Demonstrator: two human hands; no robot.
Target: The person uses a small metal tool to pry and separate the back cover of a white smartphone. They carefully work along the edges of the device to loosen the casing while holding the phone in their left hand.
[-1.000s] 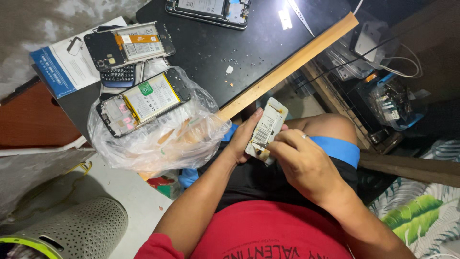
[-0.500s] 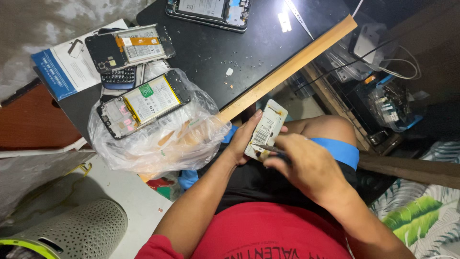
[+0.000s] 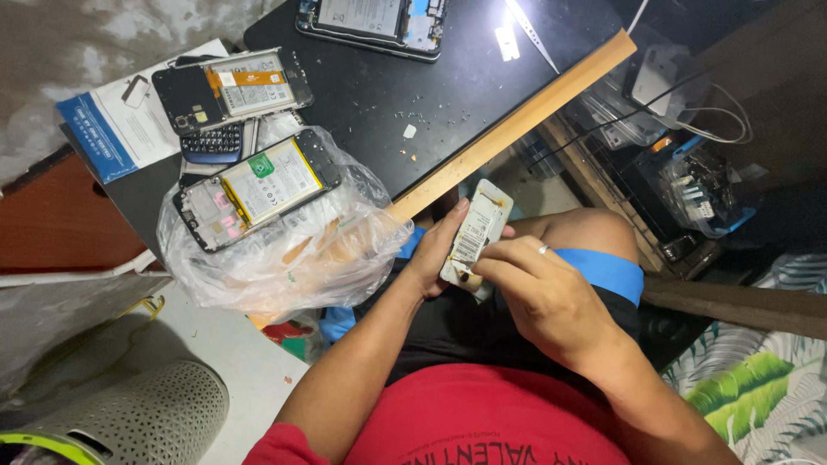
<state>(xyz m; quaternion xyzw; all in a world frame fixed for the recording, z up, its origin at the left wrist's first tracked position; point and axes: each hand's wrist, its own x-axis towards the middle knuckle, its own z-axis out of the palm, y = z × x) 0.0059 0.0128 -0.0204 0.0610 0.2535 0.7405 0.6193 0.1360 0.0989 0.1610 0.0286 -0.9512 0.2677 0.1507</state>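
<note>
Nearest us, our right hand is curled almost closed, fingertips pinched at the lower end of the flat white rectangular phone battery; whether a tool sits in that pinch we cannot tell. Our left hand cups the battery from its left side, fingers partly closed around the edge, over the lap just below the tan wooden table edge. Risk, in our judgement: too much force at the pinch could bend or puncture the cell, or it could slip onto the floor. Long axis runs lower-left to upper-right, top end pointing toward the black tabletop. Further out, an opened smartphone lies on a clear plastic bag.
</note>
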